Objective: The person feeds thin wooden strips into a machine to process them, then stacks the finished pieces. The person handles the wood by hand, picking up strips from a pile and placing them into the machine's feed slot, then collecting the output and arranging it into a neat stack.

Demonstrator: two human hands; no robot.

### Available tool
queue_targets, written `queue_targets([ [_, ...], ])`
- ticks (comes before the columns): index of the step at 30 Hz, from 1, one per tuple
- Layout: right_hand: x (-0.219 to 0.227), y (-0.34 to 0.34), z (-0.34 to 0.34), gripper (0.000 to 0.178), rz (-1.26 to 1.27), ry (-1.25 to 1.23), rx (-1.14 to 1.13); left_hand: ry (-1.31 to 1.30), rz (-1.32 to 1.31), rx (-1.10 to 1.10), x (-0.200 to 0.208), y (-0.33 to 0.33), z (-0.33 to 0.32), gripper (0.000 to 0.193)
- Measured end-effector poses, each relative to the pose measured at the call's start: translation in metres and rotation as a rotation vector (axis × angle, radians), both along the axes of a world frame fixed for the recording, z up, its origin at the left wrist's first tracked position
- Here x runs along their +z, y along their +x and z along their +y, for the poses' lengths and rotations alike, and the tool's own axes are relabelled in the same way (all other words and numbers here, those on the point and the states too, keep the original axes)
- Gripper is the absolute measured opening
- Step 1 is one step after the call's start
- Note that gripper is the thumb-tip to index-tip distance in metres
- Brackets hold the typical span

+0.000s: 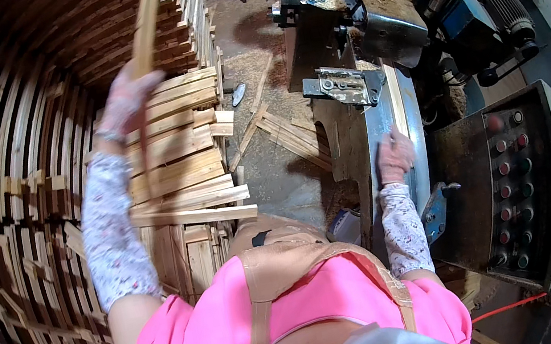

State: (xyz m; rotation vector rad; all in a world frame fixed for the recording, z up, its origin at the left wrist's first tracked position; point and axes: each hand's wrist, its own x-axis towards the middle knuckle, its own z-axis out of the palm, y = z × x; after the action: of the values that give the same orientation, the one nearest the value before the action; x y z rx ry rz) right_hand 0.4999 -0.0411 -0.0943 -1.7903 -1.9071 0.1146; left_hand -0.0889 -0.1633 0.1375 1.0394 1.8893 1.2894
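My left hand (129,100) is raised over the wood stacks at the left, closed around a long wooden strip (148,25) that stands nearly on end and is smeared by motion. My right hand (396,156) is on the machine's metal bed (412,118), its fingers curled at the near end of another wooden strip (395,96). That strip lies flat along the bed and runs away from me under the machine head (391,26), where its far end is hidden. Just left of it sits a metal guide block (343,85).
Beneath my left arm is a pile of wooden strips (183,170); tall stacks (5,146) line the left side. Offcuts (291,136) lie on the dusty floor between pile and machine. At right stands a control box (513,181) with several buttons, beyond it a motor (504,6).
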Motion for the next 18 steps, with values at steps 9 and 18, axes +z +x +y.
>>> queue_targets([
  [9, 0.060, -0.048, -0.153, 0.096, 0.578, -0.294, 0.337, 0.391, -1.194, -0.410, -0.087, 0.307, 0.110, 0.048],
  [18, 0.031, 0.110, -0.319, 0.064, -0.128, -0.426, -0.254, -0.438, -0.883, -0.573, -0.217, 0.292, 0.014, 0.016],
])
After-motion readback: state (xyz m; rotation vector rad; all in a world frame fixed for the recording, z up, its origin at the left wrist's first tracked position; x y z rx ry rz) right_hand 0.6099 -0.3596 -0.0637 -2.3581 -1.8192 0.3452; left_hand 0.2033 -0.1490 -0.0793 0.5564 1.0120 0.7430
